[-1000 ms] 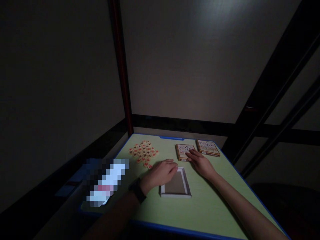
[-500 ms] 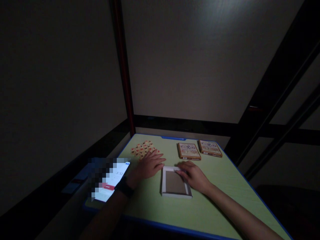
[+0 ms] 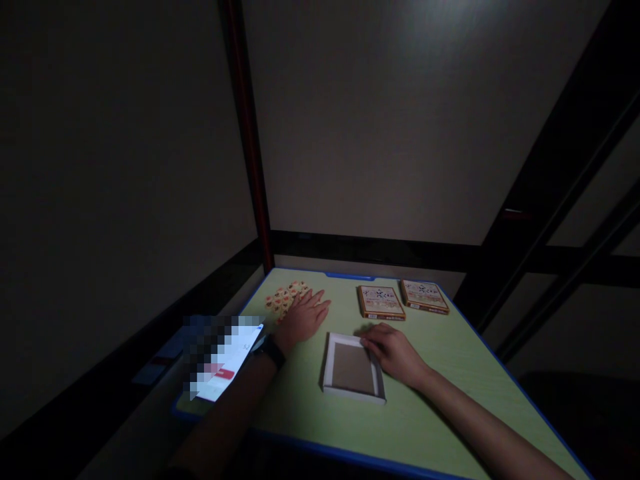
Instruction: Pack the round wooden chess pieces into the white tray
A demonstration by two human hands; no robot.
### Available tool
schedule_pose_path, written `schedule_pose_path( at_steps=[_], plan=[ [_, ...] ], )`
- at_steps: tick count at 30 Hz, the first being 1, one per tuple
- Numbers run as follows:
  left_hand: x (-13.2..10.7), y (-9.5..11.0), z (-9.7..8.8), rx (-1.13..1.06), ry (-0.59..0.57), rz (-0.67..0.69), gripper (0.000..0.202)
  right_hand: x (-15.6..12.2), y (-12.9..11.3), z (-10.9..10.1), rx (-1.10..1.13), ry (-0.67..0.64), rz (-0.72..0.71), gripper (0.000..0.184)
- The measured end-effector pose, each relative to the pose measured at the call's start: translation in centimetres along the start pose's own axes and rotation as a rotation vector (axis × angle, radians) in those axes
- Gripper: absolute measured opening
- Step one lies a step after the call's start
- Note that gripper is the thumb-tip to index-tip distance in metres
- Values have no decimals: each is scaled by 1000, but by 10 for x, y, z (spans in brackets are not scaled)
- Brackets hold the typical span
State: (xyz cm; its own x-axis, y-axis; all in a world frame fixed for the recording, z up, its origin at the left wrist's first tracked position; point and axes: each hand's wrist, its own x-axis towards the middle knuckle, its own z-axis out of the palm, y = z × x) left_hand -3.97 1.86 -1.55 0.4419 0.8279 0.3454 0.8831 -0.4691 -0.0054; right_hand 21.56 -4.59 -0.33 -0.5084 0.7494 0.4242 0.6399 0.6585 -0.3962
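Observation:
Several small round cream game pieces (image 3: 281, 297) with red and dark marks lie in a loose cluster at the far left of the table. My left hand (image 3: 304, 316), fingers spread and palm down, rests at the right side of the cluster and hides part of it. An open shallow box (image 3: 327, 367), white-walled with a brown bottom, lies flat in front of me. My right hand (image 3: 393, 348) pinches its far right corner between thumb and fingers.
Two closed printed boxes (image 3: 381, 301) (image 3: 425, 295) lie at the back right of the green table (image 3: 420, 427), which has a blue edge. A lit screen device (image 3: 225, 363), partly blurred out, is at the left edge. Walls stand behind and to the left.
My left hand has shifted slightly, with its fingers at the right side of the pieces. My right thumb has drawn back from inside the box to its edge. The view has turned a little.

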Motion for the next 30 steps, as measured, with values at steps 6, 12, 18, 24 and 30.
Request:
schedule_pose_path(
  at_steps=[6, 12, 18, 24, 30],
  plan=[
    [20, -10, 12, 10, 4, -55, 41, -2, 1, 3, 15, -5, -12, 21],
    [25, -5, 4, -39, 70, -36, 43, -3, -7, 5, 84, 15, -52, 22],
    [14, 17, -20, -172, 136, 53, 37, -3, -7, 9, 73, 44, -49, 23],
    [-6, 41, -27, -264, 8, 28, 37, -2, 4, 10, 21, 100, 8, 23],
    [-11, 51, -35, -256, -115, 64, 31, -1, 7, 7, 26, 129, 7, 24]
  ],
)
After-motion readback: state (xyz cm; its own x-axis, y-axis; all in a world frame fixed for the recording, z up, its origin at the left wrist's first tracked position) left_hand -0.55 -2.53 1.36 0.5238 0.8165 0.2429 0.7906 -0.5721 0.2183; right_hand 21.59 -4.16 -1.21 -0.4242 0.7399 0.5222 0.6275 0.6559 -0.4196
